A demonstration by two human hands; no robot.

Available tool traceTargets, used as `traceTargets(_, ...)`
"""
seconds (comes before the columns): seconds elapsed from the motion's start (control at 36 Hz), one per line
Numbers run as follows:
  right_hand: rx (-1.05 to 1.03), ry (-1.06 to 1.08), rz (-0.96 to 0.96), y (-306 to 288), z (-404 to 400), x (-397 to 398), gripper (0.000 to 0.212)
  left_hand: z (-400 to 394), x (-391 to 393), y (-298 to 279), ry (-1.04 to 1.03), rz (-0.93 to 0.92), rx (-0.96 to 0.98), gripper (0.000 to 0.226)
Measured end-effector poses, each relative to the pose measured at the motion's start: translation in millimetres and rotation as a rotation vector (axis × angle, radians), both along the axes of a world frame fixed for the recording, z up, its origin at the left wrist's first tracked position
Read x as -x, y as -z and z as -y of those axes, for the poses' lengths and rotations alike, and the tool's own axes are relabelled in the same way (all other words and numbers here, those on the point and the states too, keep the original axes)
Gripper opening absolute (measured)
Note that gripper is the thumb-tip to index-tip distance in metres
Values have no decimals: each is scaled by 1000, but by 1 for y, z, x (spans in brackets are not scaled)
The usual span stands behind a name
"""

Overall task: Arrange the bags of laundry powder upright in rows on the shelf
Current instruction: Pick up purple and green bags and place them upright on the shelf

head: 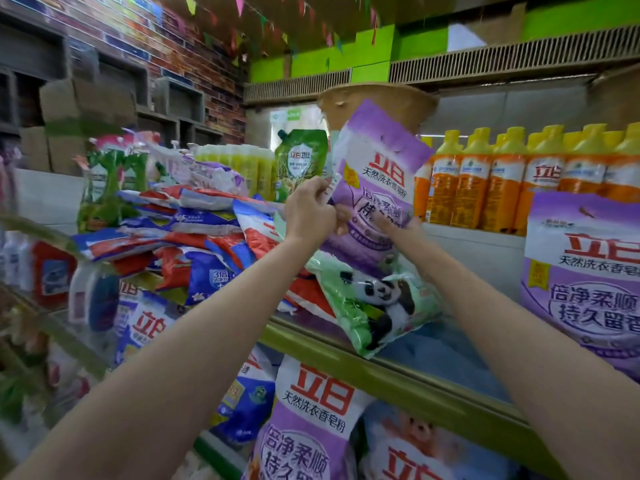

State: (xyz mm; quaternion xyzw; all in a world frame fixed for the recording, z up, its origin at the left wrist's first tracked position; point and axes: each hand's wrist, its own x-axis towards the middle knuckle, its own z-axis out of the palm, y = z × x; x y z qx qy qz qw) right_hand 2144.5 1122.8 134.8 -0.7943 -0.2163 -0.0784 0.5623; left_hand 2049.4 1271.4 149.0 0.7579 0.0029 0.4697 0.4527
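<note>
The purple bag of laundry powder (375, 192) is up in the air above the shelf (398, 370), tilted a little to the right, held between both hands. The left hand (311, 213) pinches its left edge with curled fingers; the right hand (398, 226) grips its lower front, though blur hides most of those fingers, so the exact hold looks uncertain. Just beneath it a green panda bag (374, 306) lies slanted on the shelf edge. To the left sits a jumbled heap of red and blue bags (194, 237), lying flat. On the right another purple bag (588, 282) stands upright, with orange bottles (502, 181) in a row behind. A green pouch (301, 161) stands farther back.
</note>
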Motion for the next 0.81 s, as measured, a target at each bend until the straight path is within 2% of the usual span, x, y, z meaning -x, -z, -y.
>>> traceTargets(0.03, -88, -17, -31, -3, 9, 2, 147, 1, -1, 0, 34, -4, 38, 21)
traceTargets(0.06, -172, -28, -59, -4, 19, 0, 149, 3, -2, 0, 84, 1, 80, 24)
traceTargets(0.08, -226, -39, -94, -5, 32, 2, 142, 5, -4, 2, 141, 9, 133, 28)
traceTargets(0.11, -258, -52, -139, -8, 45, 9, 124, 10, -5, 4, 198, 17, 198, 31)
traceTargets(0.17, -288, -136, -191, -10, 70, 17, 61, 22, -8, 9, 334, 3, 360, 34)
traceTargets(0.19, -301, -165, -201, -9, 81, 19, 47, 33, -6, 10, 420, -6, 427, 33)
traceTargets(0.25, -363, -174, -213, -7, 101, 29, 38, 57, -5, 13, 546, -31, 482, 34)
traceTargets(0.33, -419, -31, -197, -1, 133, 37, 38, 92, -8, 14, 629, -95, 469, 33)
traceTargets(0.39, -449, 50, -180, 4, 160, 35, 30, 110, -16, 16, 645, -146, 431, 30)
traceTargets(0.44, -502, 103, -153, 7, 185, 36, 31, 127, -24, 21, 646, -195, 309, 22)
traceTargets(0.5, -461, 205, -93, 6, 207, 47, 27, 145, -28, 25, 680, -242, 119, 16)
traceTargets(0.53, -429, 244, -69, 5, 218, 52, 28, 156, -28, 27, 706, -264, 33, 20)
traceTargets(0.61, -365, 302, -43, 4, 247, 61, 56, 187, -24, 31, 783, -336, -109, 31)
traceTargets(0.67, -329, 314, -46, 7, 260, 65, 66, 201, -29, 37, 831, -374, -130, 32)
traceTargets(0.72, -368, 329, -65, 11, 269, 69, 57, 212, -36, 42, 819, -413, -129, 29)
traceTargets(0.78, -390, 333, -66, 17, 276, 68, 43, 221, -44, 49, 726, -432, -144, 23)
traceTargets(0.81, -396, 339, -82, 20, 279, 70, 42, 225, -49, 53, 679, -436, -157, 20)
